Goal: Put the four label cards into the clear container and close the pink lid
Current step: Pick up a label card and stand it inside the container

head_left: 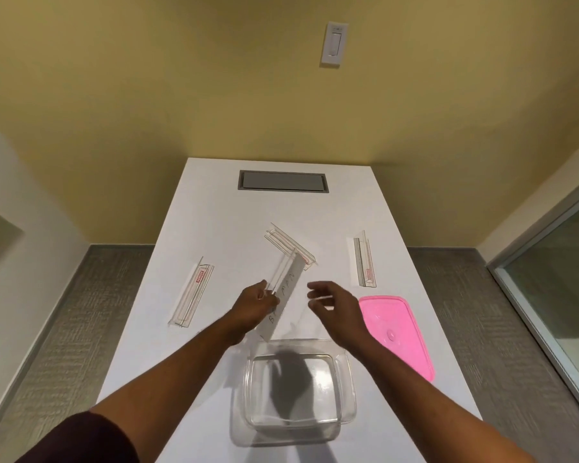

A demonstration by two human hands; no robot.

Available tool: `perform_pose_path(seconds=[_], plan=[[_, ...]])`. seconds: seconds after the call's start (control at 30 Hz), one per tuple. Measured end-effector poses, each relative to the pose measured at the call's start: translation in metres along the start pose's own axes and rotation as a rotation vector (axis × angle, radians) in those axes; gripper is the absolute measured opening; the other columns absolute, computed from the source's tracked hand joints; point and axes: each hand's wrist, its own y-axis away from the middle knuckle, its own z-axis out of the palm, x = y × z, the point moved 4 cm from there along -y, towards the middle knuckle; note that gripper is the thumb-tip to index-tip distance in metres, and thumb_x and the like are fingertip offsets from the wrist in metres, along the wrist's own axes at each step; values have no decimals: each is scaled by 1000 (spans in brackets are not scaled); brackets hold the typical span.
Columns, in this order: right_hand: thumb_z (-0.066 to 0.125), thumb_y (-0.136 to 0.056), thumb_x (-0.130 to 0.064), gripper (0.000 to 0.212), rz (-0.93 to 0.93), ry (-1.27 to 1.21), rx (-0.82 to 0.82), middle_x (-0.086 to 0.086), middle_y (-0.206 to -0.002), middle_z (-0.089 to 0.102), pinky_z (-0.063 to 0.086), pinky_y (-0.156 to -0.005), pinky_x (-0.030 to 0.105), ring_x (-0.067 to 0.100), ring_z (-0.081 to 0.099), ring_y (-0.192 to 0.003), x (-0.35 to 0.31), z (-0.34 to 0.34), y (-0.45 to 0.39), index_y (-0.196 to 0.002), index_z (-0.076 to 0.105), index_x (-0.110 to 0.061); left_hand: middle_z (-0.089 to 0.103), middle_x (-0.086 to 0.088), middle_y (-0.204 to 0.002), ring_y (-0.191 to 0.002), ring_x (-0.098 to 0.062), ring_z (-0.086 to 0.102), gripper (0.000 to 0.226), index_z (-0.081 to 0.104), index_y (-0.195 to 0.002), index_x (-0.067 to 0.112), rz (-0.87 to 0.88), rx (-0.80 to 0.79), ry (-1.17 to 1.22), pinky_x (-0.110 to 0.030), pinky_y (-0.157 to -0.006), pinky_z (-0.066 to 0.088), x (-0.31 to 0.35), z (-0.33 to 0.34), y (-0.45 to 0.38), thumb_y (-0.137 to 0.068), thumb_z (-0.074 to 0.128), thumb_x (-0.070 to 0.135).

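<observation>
My left hand (256,304) grips a long label card (286,289) with handwriting, held tilted above the table just beyond the clear container (345,372). My right hand (331,304) hovers beside that card with fingers spread and nothing in it. Three more clear label cards lie on the white table: one at the left (193,294), one in the middle behind the held card (290,243), one at the right (365,260). The container stands near me with nothing inside. The pink lid (396,330) lies flat to its right.
The white table (214,212) is narrow, with a grey recessed panel (283,181) at its far end against a yellow wall. Grey carpet lies on both sides. A glass partition (555,279) stands at the right.
</observation>
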Motion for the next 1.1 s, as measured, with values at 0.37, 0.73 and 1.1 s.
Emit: perform_pose_path(seconds=[0.37, 0.73, 1.1], plan=[[89, -74, -27, 82, -261, 680, -563, -1, -153, 46, 41, -111, 35, 18, 43, -139, -26, -10, -44, -146, 50, -33, 68, 3, -128, -100, -13, 67, 39, 67, -126, 30, 114, -339, -244, -22, -81, 54, 17, -5, 12, -89, 58, 35], [90, -71, -40, 63, -140, 599, -445, -9, -129, 68, 46, -91, 27, 15, 61, -117, 3, -13, -33, -129, 66, -34, 66, 8, -126, -112, -13, 63, 52, 64, -127, 25, 224, -196, -523, -29, -97, 52, -1, -18, -1, -80, 76, 42], [93, -66, -45, 70, 94, 371, -254, -11, -125, 65, 47, -99, 27, 10, 59, -116, 50, -19, 26, -129, 66, -29, 75, 12, -97, -90, 4, 68, 40, 74, -99, 28, 223, 6, -241, -17, -80, 55, -47, -15, 25, -64, 92, 37]])
